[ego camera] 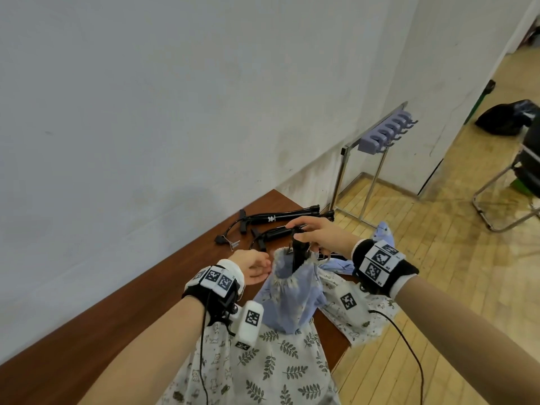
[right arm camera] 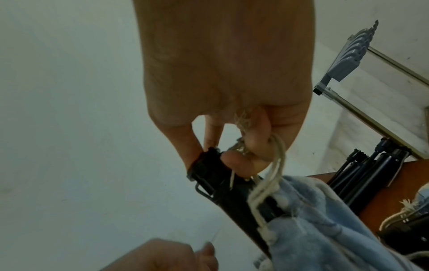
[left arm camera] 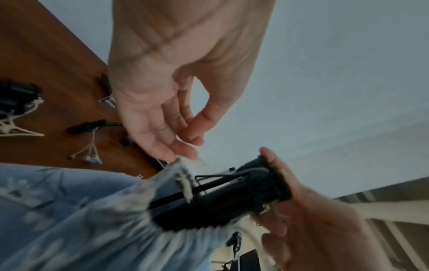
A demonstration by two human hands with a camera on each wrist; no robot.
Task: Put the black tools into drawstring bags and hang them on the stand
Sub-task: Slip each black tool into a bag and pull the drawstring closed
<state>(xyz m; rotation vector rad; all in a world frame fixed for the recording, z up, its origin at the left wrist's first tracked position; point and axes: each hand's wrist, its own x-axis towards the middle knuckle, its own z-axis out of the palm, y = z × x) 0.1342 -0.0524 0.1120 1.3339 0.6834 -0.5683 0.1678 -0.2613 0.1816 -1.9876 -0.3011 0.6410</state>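
A black pump-like tool stands upright in a light blue flowered drawstring bag, its top poking out of the gathered mouth. My right hand grips the tool's top end between thumb and forefinger. The bag's white cord loops round its other fingers. My left hand is at the left of the bag's rim. Its fingers are loosely curved by the frayed rim and hold nothing that I can see. Two more black tools lie on the brown table.
The metal stand with grey hooks is on the floor past the table's far end, against the wall. A leaf-print bag, a small-print white bag and another blue bag lie on the table. A chair stands at the right.
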